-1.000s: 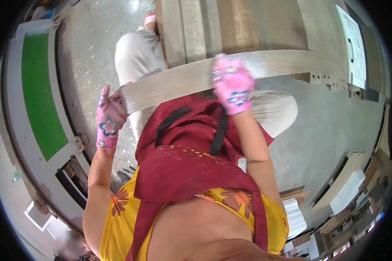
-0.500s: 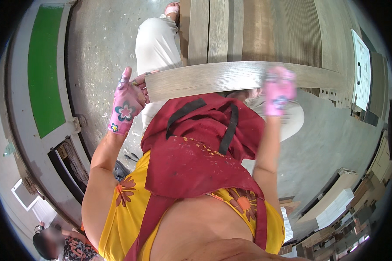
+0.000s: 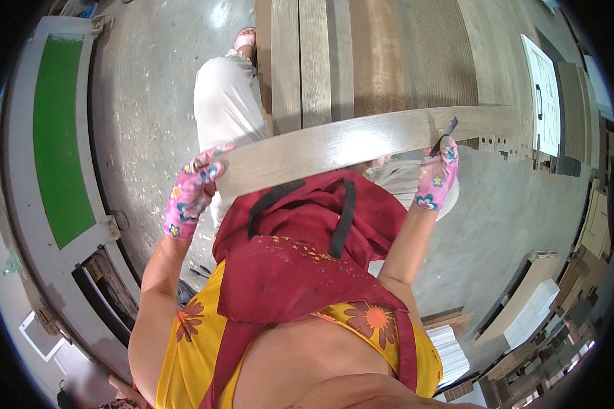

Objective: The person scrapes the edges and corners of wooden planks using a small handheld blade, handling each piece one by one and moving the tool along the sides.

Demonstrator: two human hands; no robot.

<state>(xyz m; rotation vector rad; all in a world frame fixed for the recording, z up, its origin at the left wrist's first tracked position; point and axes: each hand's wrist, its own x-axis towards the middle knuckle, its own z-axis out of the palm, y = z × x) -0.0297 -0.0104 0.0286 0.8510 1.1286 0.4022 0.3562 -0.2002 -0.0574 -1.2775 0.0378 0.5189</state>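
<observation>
A long grey-brown wood-grain board (image 3: 348, 145) lies across my lap, its left end tilted toward me. My left hand (image 3: 193, 195), in a pink flowered glove, is closed around that left end, with fingers at its edge. My right hand (image 3: 437, 178), gloved alike, is at the board's near edge, toward its right end. A slim dark tool (image 3: 449, 129) sticks up from its closed fingers over the board; its exact kind cannot be made out. Whether the right fingers also touch the board is unclear.
Long wood-grain boards (image 3: 378, 58) stretch away beyond my lap. At right stands a white panel with a dark handle (image 3: 543, 95). A white-framed green panel (image 3: 61, 143) is at left. Stacked boards (image 3: 525, 300) lie at lower right. Another person (image 3: 92, 388) is at lower left.
The board's left end has come nearer me, and my left hand has closed on it. My right hand, blurred over the board before, is now at its near edge with the dark tool showing.
</observation>
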